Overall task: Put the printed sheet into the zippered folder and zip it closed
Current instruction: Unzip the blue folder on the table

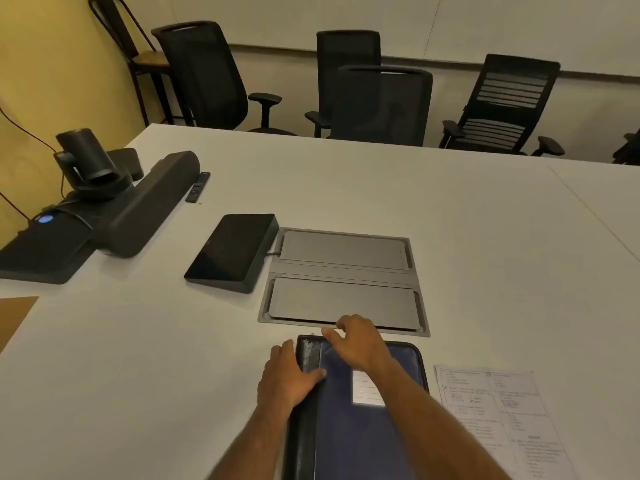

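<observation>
A dark blue zippered folder (353, 431) with a black spine and a white label lies closed on the white table (346, 188) at the near edge. My left hand (287, 375) presses flat on the black spine at the folder's left side. My right hand (356, 341) rests on the folder's far edge, fingers curled at the top zipper line near the left corner; whether it pinches the zipper pull is hidden. The printed sheet (502, 420) lies flat on the table just right of the folder, untouched.
A grey cable hatch (343, 278) is set into the table just beyond the folder. A black tablet (232, 251) sits to its left. A camera and speaker bar (104, 202) stand at the far left. Black office chairs (381, 102) line the far edge.
</observation>
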`<state>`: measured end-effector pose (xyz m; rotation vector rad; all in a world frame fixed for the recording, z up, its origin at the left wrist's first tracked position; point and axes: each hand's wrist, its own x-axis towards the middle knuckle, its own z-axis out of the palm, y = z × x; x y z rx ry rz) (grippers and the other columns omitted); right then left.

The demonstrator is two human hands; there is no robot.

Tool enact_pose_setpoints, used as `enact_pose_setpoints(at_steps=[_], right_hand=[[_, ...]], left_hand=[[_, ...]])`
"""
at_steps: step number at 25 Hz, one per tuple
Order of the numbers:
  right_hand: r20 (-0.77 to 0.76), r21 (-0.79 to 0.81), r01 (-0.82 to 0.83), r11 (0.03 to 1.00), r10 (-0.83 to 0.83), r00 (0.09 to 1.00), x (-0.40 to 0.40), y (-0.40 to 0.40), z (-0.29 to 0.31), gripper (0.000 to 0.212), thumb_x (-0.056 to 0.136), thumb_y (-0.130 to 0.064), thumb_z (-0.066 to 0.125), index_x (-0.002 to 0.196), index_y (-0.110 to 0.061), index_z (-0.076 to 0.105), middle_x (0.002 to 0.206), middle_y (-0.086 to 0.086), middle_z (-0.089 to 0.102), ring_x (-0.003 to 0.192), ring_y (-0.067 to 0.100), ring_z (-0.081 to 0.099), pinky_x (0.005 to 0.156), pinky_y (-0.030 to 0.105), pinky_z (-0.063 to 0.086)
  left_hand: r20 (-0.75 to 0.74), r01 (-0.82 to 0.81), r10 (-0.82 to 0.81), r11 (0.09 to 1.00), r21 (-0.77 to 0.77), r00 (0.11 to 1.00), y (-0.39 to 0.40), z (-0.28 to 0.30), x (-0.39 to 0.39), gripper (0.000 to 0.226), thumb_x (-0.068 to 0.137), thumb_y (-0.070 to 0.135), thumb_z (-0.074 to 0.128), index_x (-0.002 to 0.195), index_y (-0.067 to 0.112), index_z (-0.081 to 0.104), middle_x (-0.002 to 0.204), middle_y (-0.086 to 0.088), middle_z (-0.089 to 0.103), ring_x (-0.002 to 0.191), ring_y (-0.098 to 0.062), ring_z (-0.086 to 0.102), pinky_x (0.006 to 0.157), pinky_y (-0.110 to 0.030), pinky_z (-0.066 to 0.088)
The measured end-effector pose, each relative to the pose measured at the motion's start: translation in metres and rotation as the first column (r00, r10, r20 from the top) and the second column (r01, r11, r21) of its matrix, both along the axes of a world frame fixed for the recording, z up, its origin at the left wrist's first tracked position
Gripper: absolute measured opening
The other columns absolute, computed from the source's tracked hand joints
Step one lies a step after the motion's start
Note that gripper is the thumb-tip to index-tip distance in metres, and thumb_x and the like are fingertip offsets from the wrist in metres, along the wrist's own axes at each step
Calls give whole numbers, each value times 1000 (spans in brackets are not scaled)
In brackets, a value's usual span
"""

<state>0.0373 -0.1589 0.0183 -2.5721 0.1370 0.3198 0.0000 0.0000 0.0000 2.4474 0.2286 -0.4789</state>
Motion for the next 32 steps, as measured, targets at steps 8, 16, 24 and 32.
enact_pose_setpoints(at_steps=[8,16,24,32], right_hand=[[-203,35,50,998,-42,978,37,15,-22,47,84,-50,56,59,-10,56,54,2,52,55,19,50,58,36,46],[-403,14,161,987,-142,904,61,31,-33,35,72,-47,66,77,-14,57,81,3,62,91,26,64,92,45,51],[-510,23,292,956,-240,826,75,41,-35,23,68,-31,72,72,-13,57,86,7,66,90,25,65,92,42,52],[-568,9,218,976,-174,805,89,43,-31,20,72,-22,73,65,-10,58,65,3,56,57,14,52,55,26,45]], left_hand=[[-72,77,-77,997,5,994,-3,-14,33,108,59,65,81,146,25,31,140,-1,45,124,-21,52,97,-38,52],[-98,43,-51,996,-80,994,-1,-23,44,108,52,57,89,141,23,39,135,-1,47,121,-21,54,99,-38,51],[-138,13,-29,993,-117,990,-2,-30,52,102,46,53,93,132,24,46,126,-2,50,114,-22,58,98,-40,53],[-160,23,-38,995,-98,986,-2,-34,58,106,44,55,92,133,24,44,127,-3,49,115,-24,58,97,-40,53]])
